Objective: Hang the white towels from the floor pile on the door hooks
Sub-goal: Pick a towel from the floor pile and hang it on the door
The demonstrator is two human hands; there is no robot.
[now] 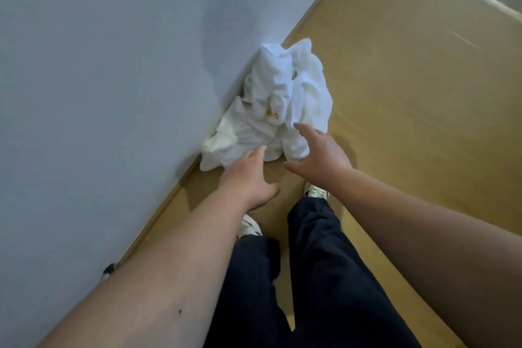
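**Both hands reach toward the towel pile by the wall**

Head view: a crumpled pile of white towels (278, 104) lies on the tan floor (409, 87), pushed up against the base of the pale wall (99, 65). How many towels make up the pile cannot be told, since the folds hide one another; a small yellow mark shows near its middle.

The left hand (248, 178) stretches forward with its fingers (258, 151) straight and spread, the tips at the near edge of the pile; whether they actually touch the cloth is hard to say. The right hand (319, 155) is also spread wide, thumb apart, its fingertips over the pile's right side. Neither hand holds anything.

Below, dark trousers (310, 277) cover the legs, and two white shoes (315, 192) peek out, partly hidden by the forearms. A small dark object at the wall's foot, lower left, is mostly cut off by the left arm.
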